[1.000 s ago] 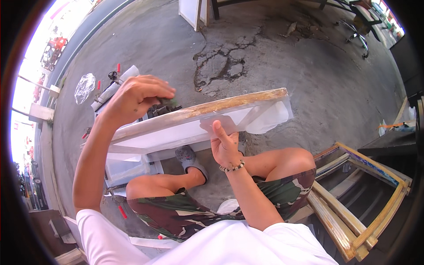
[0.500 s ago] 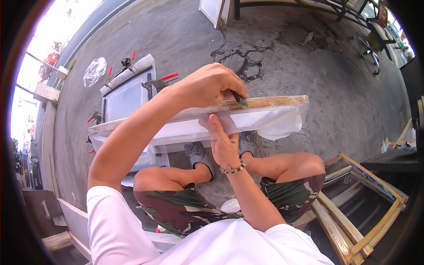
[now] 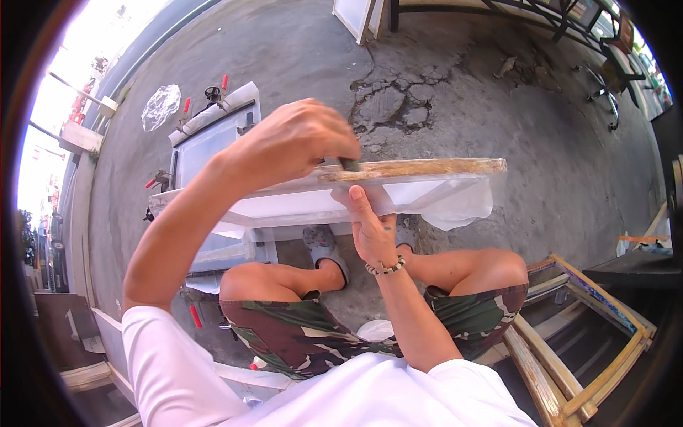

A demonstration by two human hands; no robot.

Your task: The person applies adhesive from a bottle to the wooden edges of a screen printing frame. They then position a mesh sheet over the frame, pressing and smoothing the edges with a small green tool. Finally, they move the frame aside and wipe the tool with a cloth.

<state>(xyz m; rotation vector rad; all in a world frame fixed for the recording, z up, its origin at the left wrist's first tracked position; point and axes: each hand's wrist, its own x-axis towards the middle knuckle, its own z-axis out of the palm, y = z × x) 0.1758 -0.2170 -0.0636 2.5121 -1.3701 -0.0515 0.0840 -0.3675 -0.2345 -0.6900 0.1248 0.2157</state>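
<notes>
Wooden frame (image 3: 441, 169) at centre of view, long rail uppermost, near-level, right end slightly raised. White translucent sheet (image 3: 455, 203) hangs off its right end. Left hand (image 3: 313, 135): fingers curled round a small dark tool (image 3: 349, 164), which sits at the brown stretch of the upper rail. Right hand (image 3: 373, 238): clasping the frame from below, thumb on the near face, fingers apparently showing as a grey shadow through the sheet.

Technique (judgement): work appears to be scraping or rubbing along the rail. Keep tool flat to the wood, strokes short and lengthwise, pressure even; ease off near the rail's lower edge so the sheet is not nicked. The right-hand grip should brace directly beneath the stroke, thumb tip clear of the tool's path.

Not resolved: left hand blurred, so fingertip placement, tool's working edge and firmness of contact are uncertain. Frame's far face out of sight; its left portion partly covered by the left forearm, which also overlaps the clamped panel (image 3: 199, 149), upper left. What supports the frame besides the right hand: cannot tell. Stacked frames (image 3: 532, 377), lower right, run into the dark lens rim.
</notes>
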